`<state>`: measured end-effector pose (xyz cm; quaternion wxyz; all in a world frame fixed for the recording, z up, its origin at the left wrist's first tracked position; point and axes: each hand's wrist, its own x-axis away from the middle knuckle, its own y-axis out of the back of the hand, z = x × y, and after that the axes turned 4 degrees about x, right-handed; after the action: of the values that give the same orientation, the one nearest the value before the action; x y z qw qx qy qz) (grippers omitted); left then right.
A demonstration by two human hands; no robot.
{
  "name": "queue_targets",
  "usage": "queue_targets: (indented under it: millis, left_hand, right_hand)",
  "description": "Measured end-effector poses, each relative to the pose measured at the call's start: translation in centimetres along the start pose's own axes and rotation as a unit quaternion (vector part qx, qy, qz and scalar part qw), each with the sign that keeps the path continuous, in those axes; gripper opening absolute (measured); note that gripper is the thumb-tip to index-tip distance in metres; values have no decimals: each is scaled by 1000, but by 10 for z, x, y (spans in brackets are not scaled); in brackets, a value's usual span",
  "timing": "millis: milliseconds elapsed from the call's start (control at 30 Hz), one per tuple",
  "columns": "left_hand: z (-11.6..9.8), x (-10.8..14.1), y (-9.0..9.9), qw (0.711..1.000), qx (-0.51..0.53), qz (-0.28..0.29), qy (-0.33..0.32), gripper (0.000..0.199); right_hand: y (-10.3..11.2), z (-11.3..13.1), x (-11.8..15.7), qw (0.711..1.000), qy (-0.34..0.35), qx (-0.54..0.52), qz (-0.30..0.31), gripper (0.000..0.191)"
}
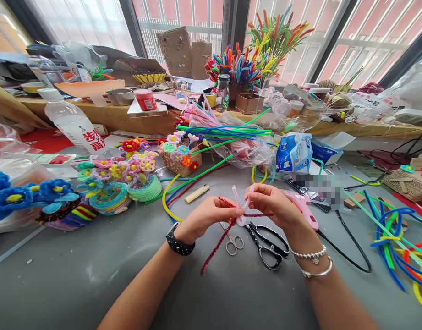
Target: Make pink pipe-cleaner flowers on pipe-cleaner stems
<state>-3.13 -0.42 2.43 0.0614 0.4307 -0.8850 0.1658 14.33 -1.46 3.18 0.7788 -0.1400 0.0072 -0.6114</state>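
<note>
Near the middle, my left hand [211,213] pinches a pale pink pipe cleaner piece [236,196] and a dark red glittery pipe cleaner [217,247], whose one end slants down to the left. My right hand [269,201] has its fingertips closed on the upper part of the pale pink piece, close to my left fingertips. Another red glittery length runs sideways beneath my right fingers. Small silver scissors [234,244] and larger black scissors [271,250] lie on the grey table [128,284] just below the hands.
A pink glue gun [305,211] with a black cord lies right of my right hand. Loose colored pipe cleaners [392,229] spread at the far right. Pipe cleaner flower pots [111,197] stand at the left, near a plastic bottle [75,126]. Green stems [227,133] rest on a plastic bag behind.
</note>
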Motion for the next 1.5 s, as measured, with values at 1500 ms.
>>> queue_targets:
  millis: [1500]
  left_hand:
    - [-2,-1,-1,996,54,-46,-58,12]
  right_hand:
    - [-2,-20,-17,987,42,-152,-41,25]
